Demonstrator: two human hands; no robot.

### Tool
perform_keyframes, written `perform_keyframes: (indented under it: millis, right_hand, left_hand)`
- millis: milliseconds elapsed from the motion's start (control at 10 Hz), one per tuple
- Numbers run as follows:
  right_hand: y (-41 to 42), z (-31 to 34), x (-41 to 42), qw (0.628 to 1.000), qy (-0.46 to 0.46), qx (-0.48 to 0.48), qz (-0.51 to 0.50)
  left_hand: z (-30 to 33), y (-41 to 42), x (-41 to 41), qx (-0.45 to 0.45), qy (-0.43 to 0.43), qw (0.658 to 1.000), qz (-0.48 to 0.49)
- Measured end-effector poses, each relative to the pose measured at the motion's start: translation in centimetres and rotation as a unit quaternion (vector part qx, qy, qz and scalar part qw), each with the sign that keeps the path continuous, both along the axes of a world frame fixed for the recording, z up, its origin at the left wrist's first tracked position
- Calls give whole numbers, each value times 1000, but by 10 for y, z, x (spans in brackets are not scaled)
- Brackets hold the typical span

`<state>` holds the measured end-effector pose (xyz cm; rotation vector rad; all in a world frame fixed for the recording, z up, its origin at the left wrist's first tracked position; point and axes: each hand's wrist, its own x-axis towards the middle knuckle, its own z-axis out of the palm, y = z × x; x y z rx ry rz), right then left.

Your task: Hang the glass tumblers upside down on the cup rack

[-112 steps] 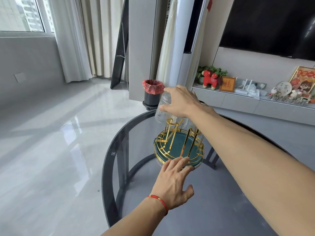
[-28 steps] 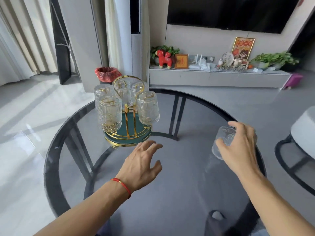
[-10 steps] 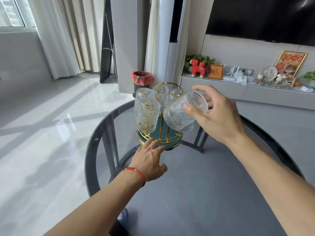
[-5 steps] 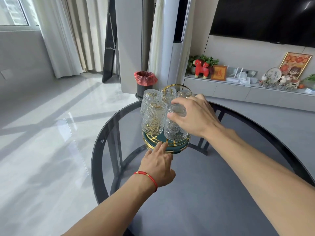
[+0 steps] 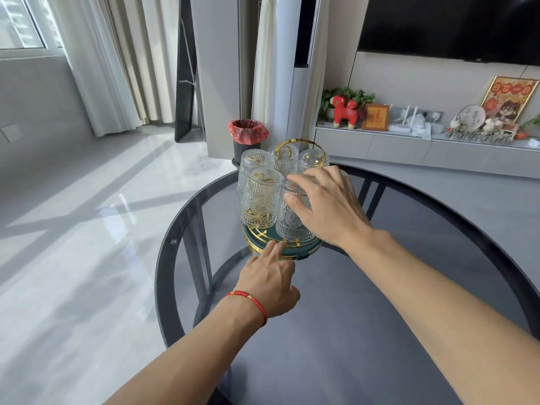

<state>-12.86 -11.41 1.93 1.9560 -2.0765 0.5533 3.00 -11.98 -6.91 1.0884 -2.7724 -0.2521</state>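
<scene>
A cup rack with a teal base (image 5: 305, 250) and a gold loop handle (image 5: 301, 140) stands at the far side of the round glass table (image 5: 162, 276). Several ribbed glass tumblers hang upside down on it, one at the front left (image 5: 260, 200) and others behind (image 5: 254, 165). My right hand (image 5: 327, 209) lies over the front right tumbler (image 5: 292, 226), thumb on its side and fingers loosely across its bottom; the tumbler sits inverted on the rack. My left hand (image 5: 268, 285), with a red string at the wrist, touches the base rim with its fingertips.
A black bin with a red liner (image 5: 247, 135) stands on the floor behind the table. A low TV cabinet (image 5: 409, 147) with ornaments runs along the back right wall. The table's dark frame shows through the glass.
My right hand carried the tumbler from the table's right side, turned it over and lowered it onto the rack's front right peg. The grip has loosened. My left hand stayed at the base.
</scene>
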Motion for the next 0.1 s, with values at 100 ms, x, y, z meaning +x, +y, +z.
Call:
perform_keyframes:
  millis: [100]
  right_hand:
    - [8,-3,1,1000,8,16,9]
  left_hand:
    - [-1,0,1,12,1,1000,2]
